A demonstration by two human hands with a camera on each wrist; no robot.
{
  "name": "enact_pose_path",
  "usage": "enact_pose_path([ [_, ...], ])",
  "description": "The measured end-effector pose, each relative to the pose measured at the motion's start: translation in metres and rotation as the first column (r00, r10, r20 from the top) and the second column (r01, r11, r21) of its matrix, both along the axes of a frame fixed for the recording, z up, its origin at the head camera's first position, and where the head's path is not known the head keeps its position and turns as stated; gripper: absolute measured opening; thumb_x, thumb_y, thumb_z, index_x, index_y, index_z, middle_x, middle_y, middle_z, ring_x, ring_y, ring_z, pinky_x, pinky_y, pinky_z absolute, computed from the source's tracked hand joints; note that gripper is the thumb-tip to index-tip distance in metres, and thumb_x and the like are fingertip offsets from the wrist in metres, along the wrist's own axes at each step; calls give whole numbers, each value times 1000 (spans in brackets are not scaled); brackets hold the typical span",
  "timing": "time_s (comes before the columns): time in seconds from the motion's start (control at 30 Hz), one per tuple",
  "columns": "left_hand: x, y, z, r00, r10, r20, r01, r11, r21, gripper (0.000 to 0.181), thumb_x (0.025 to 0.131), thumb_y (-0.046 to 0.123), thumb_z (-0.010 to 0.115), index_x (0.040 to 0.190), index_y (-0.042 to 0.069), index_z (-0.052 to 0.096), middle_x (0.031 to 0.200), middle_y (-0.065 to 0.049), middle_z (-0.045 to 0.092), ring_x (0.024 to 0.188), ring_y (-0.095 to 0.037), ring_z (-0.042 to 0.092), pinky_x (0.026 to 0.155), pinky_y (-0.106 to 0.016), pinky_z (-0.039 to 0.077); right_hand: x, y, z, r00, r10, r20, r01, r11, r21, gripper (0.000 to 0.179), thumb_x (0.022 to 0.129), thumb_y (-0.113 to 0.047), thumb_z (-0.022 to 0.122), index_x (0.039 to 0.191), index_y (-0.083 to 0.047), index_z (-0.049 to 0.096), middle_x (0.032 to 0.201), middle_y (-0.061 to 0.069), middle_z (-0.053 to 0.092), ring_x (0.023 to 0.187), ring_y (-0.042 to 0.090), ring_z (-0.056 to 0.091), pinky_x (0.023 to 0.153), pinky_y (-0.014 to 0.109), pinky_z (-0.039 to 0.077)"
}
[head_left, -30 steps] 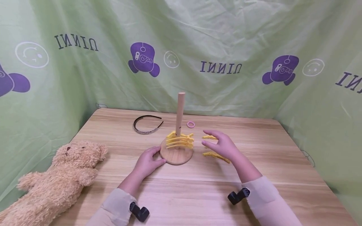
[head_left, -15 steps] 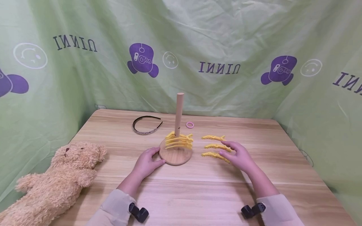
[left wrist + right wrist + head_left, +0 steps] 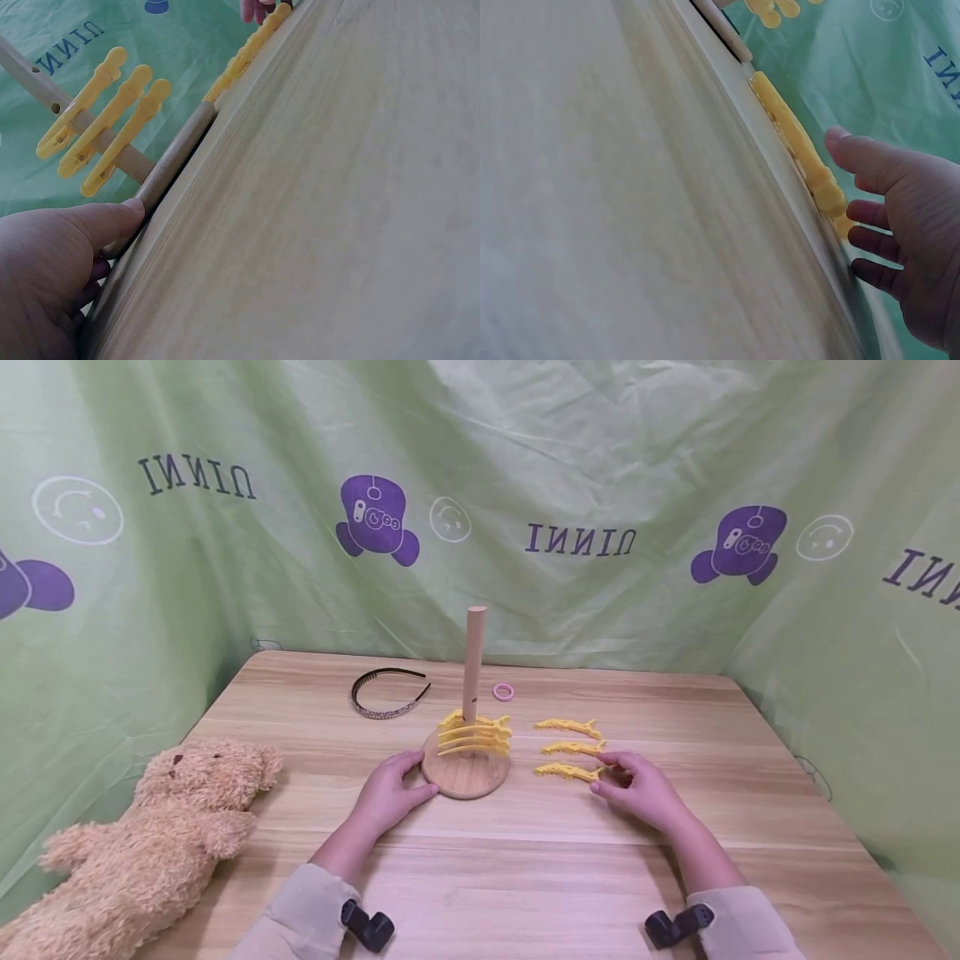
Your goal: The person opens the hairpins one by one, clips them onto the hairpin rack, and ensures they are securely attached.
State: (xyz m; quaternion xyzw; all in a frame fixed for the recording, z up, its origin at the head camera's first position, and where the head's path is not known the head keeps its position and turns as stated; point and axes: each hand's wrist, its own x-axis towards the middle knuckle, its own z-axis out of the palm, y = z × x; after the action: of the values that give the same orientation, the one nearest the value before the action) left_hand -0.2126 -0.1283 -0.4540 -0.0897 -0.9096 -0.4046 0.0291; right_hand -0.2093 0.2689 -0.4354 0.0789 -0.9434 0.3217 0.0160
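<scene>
Green printed cloth hangs behind and beside a pale wooden table. From the left: a teddy bear, a dark headband, then the left hand, fingers loosely curved against the wooden peg stand bearing yellow clips. Right of it lie three yellow clips; the right hand, fingers relaxed, touches the nearest clip.

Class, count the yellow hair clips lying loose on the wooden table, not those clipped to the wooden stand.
3: the far yellow hair clip, the middle one, and the nearest one by the right hand.
</scene>
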Motion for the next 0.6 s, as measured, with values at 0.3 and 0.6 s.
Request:
enact_pose_path([
  [0.3, 0, -1, 0, 1000, 0, 2, 0, 1000, -3, 62, 83, 24, 76, 134, -4, 55, 140, -25, 54, 134, -43, 47, 117, -55, 33, -2, 2, -7, 999, 36, -13, -36, 999, 4, 53, 84, -29, 76, 128, -2, 62, 131, 23, 61, 123, 42, 54, 106, 59, 42],
  [0.6, 3, 0, 0, 998, -5, -63, 5, 1000, 8, 62, 81, 25, 76, 130, -6, 57, 135, -28, 56, 129, -47, 49, 112, -59, 36, -4, 4, -9, 998, 61, -16, -61, 998, 26, 46, 85, -25, 75, 124, -4, 65, 126, 21, 63, 121, 41, 56, 105, 60, 42],
])
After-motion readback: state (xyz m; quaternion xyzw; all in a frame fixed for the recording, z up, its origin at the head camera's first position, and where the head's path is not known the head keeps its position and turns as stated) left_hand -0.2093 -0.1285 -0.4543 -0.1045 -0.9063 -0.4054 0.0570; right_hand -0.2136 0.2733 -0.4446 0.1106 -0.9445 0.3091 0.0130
